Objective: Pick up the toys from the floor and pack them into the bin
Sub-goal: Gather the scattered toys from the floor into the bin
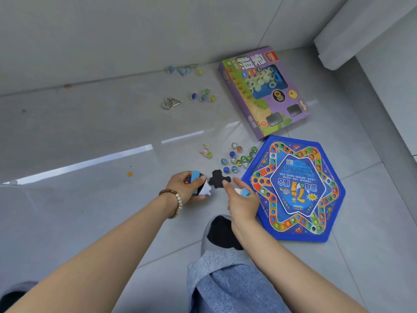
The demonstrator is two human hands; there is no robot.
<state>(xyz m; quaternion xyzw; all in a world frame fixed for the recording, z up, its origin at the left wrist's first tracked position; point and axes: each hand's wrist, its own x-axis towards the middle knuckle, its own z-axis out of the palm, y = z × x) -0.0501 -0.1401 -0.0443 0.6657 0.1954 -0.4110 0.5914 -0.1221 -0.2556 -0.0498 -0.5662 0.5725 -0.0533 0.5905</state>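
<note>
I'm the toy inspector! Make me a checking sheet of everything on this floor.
Surface: glossy grey tiled floor.
Job's things: blue hexagonal board, purple game box, marbles beside the board, farther marbles, wire puzzle, black puzzle piece; bin not seen.
Clutter: orange speck.
Hands: left hand grips puzzle pieces; right hand holds a blue piece, forefinger at the black piece's edge.
Cables: nothing seen.
Surroundings: wall behind, white furniture at right.
</note>
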